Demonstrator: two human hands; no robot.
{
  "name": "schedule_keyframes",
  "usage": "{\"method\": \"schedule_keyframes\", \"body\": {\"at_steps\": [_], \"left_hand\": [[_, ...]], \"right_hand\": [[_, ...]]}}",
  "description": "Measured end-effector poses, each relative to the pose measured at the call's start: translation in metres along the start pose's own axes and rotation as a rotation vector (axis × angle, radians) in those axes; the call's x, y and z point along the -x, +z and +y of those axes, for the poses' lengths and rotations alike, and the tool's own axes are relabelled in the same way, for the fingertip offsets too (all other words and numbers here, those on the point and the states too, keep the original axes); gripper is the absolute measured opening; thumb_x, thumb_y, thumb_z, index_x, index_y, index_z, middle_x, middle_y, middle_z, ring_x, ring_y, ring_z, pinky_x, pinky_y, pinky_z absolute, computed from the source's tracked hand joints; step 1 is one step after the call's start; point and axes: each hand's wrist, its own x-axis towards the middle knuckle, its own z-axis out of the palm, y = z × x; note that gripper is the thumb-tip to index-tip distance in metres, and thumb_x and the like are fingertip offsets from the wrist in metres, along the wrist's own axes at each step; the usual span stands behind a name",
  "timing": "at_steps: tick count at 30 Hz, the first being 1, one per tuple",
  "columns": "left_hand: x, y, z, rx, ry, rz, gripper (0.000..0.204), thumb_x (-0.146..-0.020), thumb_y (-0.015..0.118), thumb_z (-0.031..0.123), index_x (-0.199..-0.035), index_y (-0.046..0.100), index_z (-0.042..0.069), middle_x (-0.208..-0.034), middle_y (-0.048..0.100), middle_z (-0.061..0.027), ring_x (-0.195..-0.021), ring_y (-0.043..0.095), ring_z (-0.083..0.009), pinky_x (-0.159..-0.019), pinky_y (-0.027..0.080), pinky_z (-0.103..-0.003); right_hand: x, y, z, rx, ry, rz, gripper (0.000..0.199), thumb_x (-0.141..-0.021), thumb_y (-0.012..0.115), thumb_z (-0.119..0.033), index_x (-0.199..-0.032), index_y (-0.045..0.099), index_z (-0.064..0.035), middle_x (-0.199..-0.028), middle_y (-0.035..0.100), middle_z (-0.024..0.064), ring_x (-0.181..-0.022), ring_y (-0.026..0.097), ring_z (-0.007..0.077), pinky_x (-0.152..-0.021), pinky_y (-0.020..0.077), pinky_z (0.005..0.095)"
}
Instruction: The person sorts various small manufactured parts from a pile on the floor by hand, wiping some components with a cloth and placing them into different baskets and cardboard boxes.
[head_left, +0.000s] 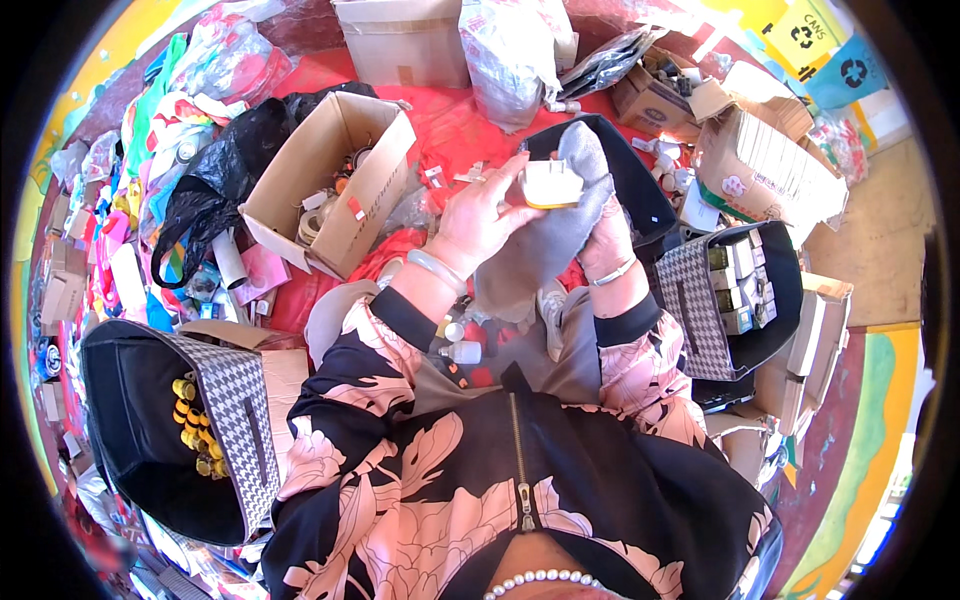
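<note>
Between the thumb and fingers of my left hand (478, 222) is a small white box (550, 184) with a yellow lower edge. My right hand (608, 240) is closed round a grey cloth (535, 258). The cloth hangs down behind the little box, and its upper end stands up past it. Some of my right fingers are hidden behind the fabric. Below the cloth, between my legs, lies a small white bottle (462, 352) among other little items.
An open cardboard box (378, 205) with rolls and small parts stands to the left. On the right, a houndstooth bin (690, 300) holds several small boxes; another houndstooth bin (240, 430) at lower left holds yellow-and-black items. A black bin (640, 175) stands behind my right hand.
</note>
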Motion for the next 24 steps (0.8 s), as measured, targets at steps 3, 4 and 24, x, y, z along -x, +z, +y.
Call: {"method": "schedule_keyframes", "body": {"at_steps": [3, 4, 24], "left_hand": [[-0.001, 0.011, -0.006, 0.751, -0.203, -0.103, 0.070, -0.070, 0.074, 0.007, -0.129, 0.036, -0.002, -0.109, 0.056, -0.0093, -0.094, 0.056, -0.0128, -0.074, 0.049, -0.028], [-0.003, 0.010, -0.005, 0.709, -0.245, -0.117, 0.070, -0.070, 0.074, 0.006, -0.129, 0.036, -0.001, -0.109, 0.056, -0.0091, -0.095, 0.056, -0.0132, -0.076, 0.049, -0.027], [0.009, -0.010, -0.013, -0.381, 0.074, -0.213, 0.044, -0.069, 0.060, 0.020, -0.112, 0.050, 0.016, -0.088, 0.059, -0.0131, -0.076, 0.060, -0.0345, -0.066, 0.048, -0.045]], "right_hand": [[-0.003, 0.008, -0.001, 0.292, -0.255, 0.020, 0.058, -0.077, 0.069, -0.035, -0.120, 0.049, -0.0016, -0.110, 0.059, 0.0057, -0.099, 0.057, 0.0156, -0.085, 0.0454, 0.0283], [-0.002, 0.008, 0.002, 0.302, -0.300, -0.034, 0.060, -0.075, 0.070, -0.035, -0.120, 0.049, -0.0012, -0.110, 0.059, 0.0055, -0.098, 0.057, 0.0151, -0.084, 0.0454, 0.0278], [0.006, 0.010, 0.011, 1.178, -0.126, -0.002, 0.030, -0.077, 0.057, -0.008, -0.106, 0.057, -0.0025, -0.091, 0.064, 0.0170, -0.089, 0.062, 0.0252, -0.079, 0.0456, 0.0326]]}}
